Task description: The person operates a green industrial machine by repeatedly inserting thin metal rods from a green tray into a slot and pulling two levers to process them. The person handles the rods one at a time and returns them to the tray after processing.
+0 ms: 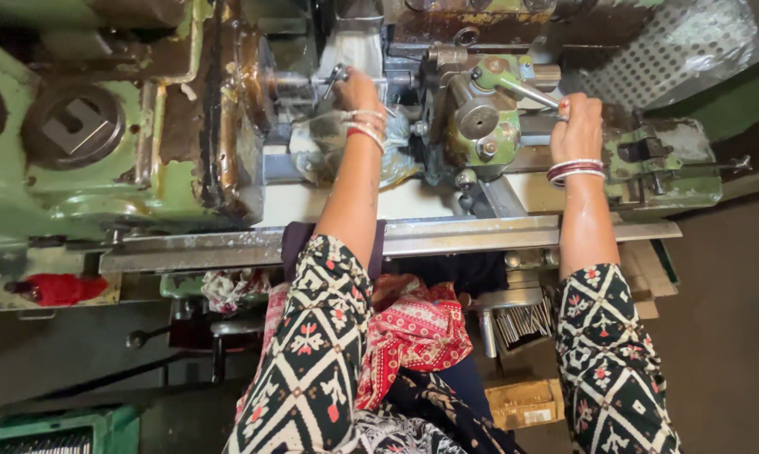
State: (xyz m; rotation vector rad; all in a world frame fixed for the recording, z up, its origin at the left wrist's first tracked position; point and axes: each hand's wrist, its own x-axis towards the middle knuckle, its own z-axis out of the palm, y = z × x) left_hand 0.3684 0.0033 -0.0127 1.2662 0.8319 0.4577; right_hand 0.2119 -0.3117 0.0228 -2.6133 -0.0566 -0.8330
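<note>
Left hand [358, 91] pinches a small metal workpiece [335, 77] beside the green lathe's [110, 181] chuck [257, 80]; right hand [577, 126] grips the turret lever [524, 88].

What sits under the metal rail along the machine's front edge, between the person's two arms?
Under the rail are a red patterned cloth, a bundle of thin metal rods and a cardboard box. Anything further back is hidden in shadow and behind the cloth.

The left hand [358, 91] is reaching far into the green lathe [102, 160], fingers sitting at the small metal piece [333, 77] by the chuck [257, 80]. The right hand [577, 126] is gripping the green lever [514, 84] on the tool post [476, 118], bangles [574, 171] circling the wrist.
</note>
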